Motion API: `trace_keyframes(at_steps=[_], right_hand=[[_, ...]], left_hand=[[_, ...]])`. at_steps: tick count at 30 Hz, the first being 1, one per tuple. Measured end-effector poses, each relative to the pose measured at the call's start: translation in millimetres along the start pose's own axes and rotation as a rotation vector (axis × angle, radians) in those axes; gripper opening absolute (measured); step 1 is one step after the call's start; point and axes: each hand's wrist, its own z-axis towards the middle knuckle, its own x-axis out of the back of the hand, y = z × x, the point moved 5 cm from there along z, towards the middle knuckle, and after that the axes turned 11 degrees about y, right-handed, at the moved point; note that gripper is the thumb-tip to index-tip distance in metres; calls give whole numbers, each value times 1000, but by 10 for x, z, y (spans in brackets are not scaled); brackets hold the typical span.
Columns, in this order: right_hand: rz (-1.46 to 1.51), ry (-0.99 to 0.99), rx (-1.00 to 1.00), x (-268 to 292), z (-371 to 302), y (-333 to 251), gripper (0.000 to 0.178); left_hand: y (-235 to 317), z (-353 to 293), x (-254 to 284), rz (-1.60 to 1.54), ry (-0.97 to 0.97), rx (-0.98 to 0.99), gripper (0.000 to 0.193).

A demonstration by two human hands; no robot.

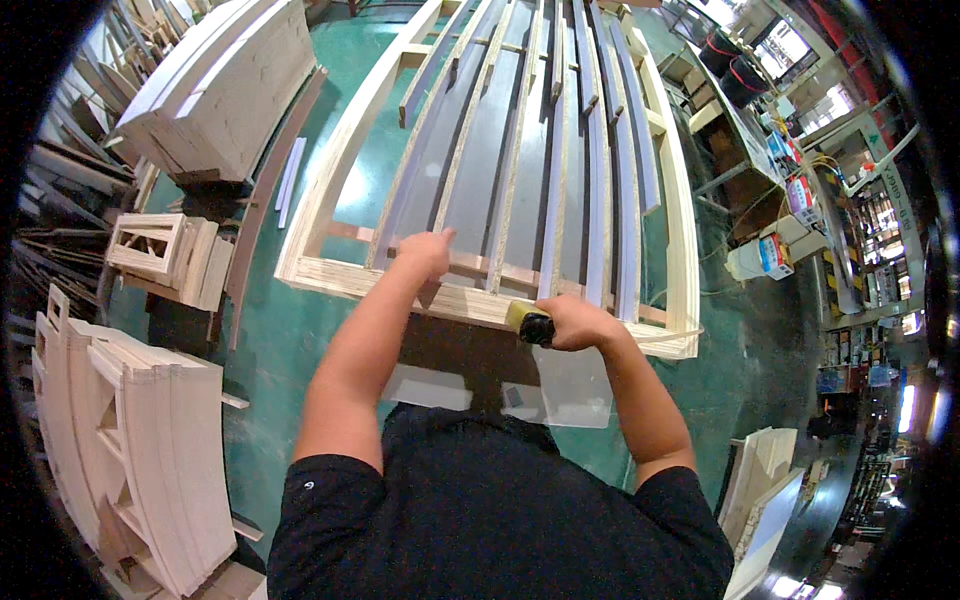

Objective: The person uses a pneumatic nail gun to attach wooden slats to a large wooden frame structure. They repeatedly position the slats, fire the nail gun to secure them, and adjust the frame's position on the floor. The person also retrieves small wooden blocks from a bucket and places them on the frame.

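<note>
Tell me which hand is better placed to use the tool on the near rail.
Likely your right: the right hand grips the yellow-and-black tool at the near rail, while the left hand is by the slats, away from the tool.

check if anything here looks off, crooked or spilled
Nothing obviously spilled or broken. The strips on the wooden frame look uneven: several reach the near rail, but a shorter strip at upper left ends well before it, perhaps intentionally. Two pale pieces also lie on the floor left of the frame.
</note>
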Motion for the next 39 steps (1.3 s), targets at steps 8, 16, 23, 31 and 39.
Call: trace_keyframes(at_steps=[8,16,23,31,39], right_hand=[[5,-78,-76,169,59,-104,29],[158,-61,-152,289,464,-602,34],[127,-144,-157,144,1044,-1145,32],[202,-142,-136,2,1291,-1203,33],[174,-116,-109,-20,1299,-1158,34]], left_hand=[[-375,-387,264,-1,172,-377,99],[-636,-506,25,17,137,-687,112],[-750,-443,-104,-148,272,-735,107],[-762,-425,-91,-207,224,-714,106],[-766,-402,-122,-144,229,-728,102]])
